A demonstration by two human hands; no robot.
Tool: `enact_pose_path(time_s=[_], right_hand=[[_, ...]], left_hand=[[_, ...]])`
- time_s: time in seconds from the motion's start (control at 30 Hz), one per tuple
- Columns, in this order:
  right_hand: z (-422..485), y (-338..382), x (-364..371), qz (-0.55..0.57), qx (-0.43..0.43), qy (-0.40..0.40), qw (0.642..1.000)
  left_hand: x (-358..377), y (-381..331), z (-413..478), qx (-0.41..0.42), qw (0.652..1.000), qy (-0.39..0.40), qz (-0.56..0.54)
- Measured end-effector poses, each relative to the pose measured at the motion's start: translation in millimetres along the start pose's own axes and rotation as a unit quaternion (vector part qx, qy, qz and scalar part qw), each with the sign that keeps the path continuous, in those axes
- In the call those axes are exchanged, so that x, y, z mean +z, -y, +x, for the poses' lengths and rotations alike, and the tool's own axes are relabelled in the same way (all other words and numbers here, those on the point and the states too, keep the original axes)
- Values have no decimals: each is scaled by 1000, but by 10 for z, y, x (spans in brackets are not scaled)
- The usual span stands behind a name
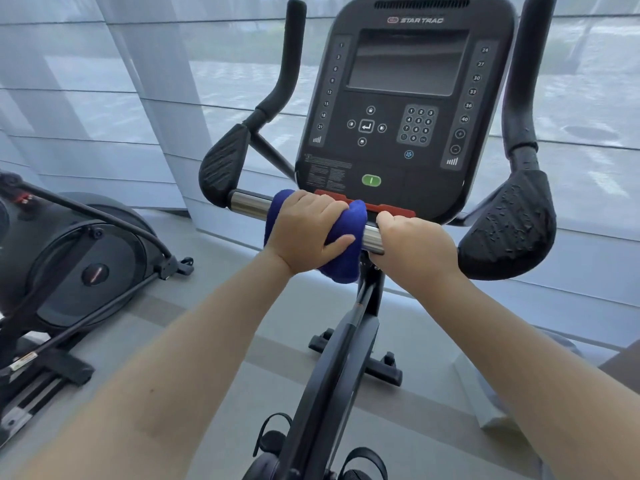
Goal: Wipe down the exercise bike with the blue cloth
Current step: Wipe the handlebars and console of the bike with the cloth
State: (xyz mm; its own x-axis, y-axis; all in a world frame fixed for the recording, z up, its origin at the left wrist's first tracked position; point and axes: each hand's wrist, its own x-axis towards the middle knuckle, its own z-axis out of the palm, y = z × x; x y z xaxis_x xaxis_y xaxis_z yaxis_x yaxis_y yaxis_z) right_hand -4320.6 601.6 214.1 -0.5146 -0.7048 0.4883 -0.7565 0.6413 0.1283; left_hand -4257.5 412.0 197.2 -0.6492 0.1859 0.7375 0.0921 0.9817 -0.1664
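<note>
- Black and grey, another gym machine (69, 265) stands on the floor at the far left, apart from the exercise bike (341, 344).
- A black ribbed elbow pad (225, 161) sits at the left end of the bike's chrome bar (247, 204).
- The left hand (304, 230) grips the blue cloth (349, 233). Its fingers are curled over the top and its thumb is pressed across the front.
- The cloth is wrapped around the middle of that bar, between palm and metal, with a fold hanging underneath.
- The console (405, 109) rises behind both hands. Its screen is dark and a green button sits low on its face.
- The right hand (415, 247) is just beside the cloth, its fingers curled tight over the bare bar.
- A second black pad (512, 223) lies at the bar's right end.
</note>
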Motion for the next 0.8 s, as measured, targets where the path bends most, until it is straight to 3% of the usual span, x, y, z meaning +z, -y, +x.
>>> enact_pose_path(time_s=[0.13,0.33,0.4,0.5,0.6,0.67,0.7,0.77,0.8], right_hand=[[-7,-5,26,-19,4,8,1000],[5,-4,26,-8,6,7,1000],[9,-2,26,-16,0,3,1000],[12,-12,44,-23,-8,6,1000],[14,-13,22,-24,3,4,1000],[16,-7,31,-17,3,7,1000],[17,-7,35,-10,4,6,1000],[17,-7,35,-4,5,1,1000],[14,-7,31,-4,4,0,1000]], left_hand=[[-145,171,-16,87,992,89,-9],[-109,82,201,25,996,84,-3],[-198,65,337,-20,977,213,-10],[-342,97,579,-93,902,413,-82],[-371,95,674,-107,869,468,-117],[-359,84,576,-98,896,426,-74],[-324,63,486,-79,929,360,-30],[-151,-12,240,-37,988,147,21],[-53,-57,128,-31,998,47,40]])
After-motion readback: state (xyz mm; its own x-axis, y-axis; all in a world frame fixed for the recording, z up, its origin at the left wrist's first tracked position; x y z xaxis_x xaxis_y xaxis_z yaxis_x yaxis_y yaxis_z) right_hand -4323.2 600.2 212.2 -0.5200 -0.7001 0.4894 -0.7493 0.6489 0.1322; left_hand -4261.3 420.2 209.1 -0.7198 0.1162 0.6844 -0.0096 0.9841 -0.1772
